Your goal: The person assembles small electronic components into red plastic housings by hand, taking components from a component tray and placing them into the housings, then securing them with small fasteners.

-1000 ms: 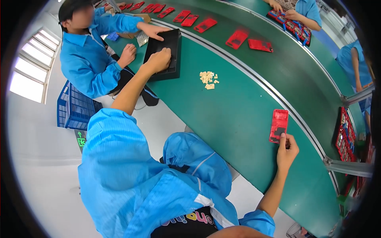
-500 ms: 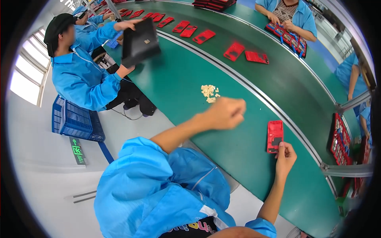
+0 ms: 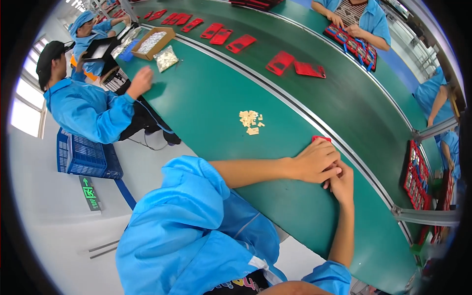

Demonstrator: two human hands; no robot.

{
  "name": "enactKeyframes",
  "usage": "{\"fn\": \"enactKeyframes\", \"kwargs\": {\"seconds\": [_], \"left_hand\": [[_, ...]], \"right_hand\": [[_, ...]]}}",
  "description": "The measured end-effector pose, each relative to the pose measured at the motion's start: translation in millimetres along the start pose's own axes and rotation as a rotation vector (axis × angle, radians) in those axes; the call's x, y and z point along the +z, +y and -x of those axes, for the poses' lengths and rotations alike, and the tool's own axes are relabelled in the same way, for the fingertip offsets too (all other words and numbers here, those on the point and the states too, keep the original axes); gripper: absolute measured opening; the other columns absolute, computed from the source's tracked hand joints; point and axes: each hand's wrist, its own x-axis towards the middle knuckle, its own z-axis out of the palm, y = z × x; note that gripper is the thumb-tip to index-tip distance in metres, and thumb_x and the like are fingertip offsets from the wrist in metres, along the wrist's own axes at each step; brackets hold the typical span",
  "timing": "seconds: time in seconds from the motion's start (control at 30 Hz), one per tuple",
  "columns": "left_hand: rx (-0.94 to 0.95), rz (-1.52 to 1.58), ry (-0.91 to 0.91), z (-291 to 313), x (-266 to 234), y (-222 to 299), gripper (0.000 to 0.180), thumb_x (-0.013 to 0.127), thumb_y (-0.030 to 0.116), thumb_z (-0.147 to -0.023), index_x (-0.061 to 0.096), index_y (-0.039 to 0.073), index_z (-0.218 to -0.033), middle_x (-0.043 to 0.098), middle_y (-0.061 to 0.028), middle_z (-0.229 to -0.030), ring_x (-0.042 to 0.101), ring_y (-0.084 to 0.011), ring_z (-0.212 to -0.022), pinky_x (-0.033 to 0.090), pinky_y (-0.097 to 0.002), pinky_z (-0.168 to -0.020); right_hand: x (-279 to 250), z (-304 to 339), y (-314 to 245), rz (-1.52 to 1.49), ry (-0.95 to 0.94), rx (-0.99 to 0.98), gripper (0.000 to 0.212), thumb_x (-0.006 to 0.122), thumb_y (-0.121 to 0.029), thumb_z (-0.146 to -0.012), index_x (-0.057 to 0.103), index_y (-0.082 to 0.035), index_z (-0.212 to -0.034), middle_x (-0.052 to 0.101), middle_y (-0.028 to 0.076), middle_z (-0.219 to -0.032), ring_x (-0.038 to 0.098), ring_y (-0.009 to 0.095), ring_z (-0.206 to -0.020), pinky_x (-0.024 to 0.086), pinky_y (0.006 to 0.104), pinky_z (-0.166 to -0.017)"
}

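A red plastic casing (image 3: 321, 138) lies at the green bench, mostly covered by my hands; only its far end shows. My right hand (image 3: 342, 183) grips its near end with the fingers closed. Across the top of the casing reaches my left hand (image 3: 316, 160), its fingers bent and touching my right hand. Whatever is under the left fingertips is hidden. To the left of the hands is a loose pile of small cream-coloured pieces (image 3: 249, 119).
Beyond a metal rail, a green conveyor (image 3: 339, 105) carries several red casings (image 3: 280, 63). Farther left on the bench are a cardboard box (image 3: 153, 43) and a bag of pale pieces (image 3: 166, 58). A co-worker (image 3: 88, 108) in blue sits at the left, one hand over the bench.
My left hand has swung right from beside the cream pieces onto the red casing. The co-worker's black tray has moved away to the far left, uncovering the box and bag.
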Motion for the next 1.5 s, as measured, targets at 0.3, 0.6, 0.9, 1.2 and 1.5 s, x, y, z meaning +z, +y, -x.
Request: {"fn": "enactKeyframes", "kwargs": {"seconds": [0.3,0.6,0.9,1.2,1.5], "left_hand": [[-0.007,0.044,-0.075,4.4,-4.3,10.2,0.034,0.07,0.028,-0.091,0.061,0.002,-0.111,0.067,-0.0136,-0.117,0.061,-0.0334,-0.109,0.04,-0.0497,-0.107],[0.005,0.072,-0.094,6.4,0.1,9.1,0.032,0.07,0.022,-0.092,0.062,0.003,-0.116,0.067,-0.0117,-0.114,0.064,-0.0305,-0.104,0.045,-0.0485,-0.104],[0.063,0.075,-0.059,9.8,4.1,13.0,0.016,0.067,0.016,-0.092,0.058,0.004,-0.098,0.068,-0.0122,-0.094,0.065,-0.0288,-0.088,0.044,-0.0481,-0.101],[0.099,0.027,0.022,11.3,2.8,8.3,0.014,0.07,0.016,-0.09,0.062,0.004,-0.092,0.067,-0.0117,-0.091,0.065,-0.0285,-0.086,0.046,-0.0462,-0.1],[0.101,0.013,0.055,11.8,-2.3,16.3,0.011,0.07,0.015,-0.09,0.067,0.006,-0.096,0.068,-0.01,-0.099,0.065,-0.0274,-0.094,0.045,-0.0467,-0.104]], "right_hand": [[12.2,1.2,25.3,0.115,0.247,-0.289,0.021,0.059,-0.008,-0.097,0.071,0.004,-0.109,0.06,0.001,-0.076,0.048,0.006,-0.067,0.043,0.0246,-0.061],[9.4,5.7,28.7,0.02,0.351,-0.386,0.03,0.039,0.008,-0.093,0.067,0.004,-0.103,0.068,0.007,-0.086,0.062,0.011,-0.075,0.051,0.0259,-0.069],[-0.5,13.6,49.8,0.043,0.442,-0.435,0.027,0.04,0.005,-0.097,0.067,0.005,-0.102,0.068,0.008,-0.093,0.064,0.013,-0.083,0.053,0.0269,-0.076],[10.1,10.5,47.0,0.046,0.496,-0.471,0.029,0.038,0.01,-0.095,0.064,0.006,-0.105,0.068,0.01,-0.092,0.065,0.015,-0.078,0.054,0.0274,-0.073],[15.6,11.6,34.4,-0.083,0.555,-0.424,0.027,0.038,0.014,-0.093,0.062,0.005,-0.102,0.067,0.013,-0.092,0.066,0.015,-0.076,0.054,0.0274,-0.072]]}}
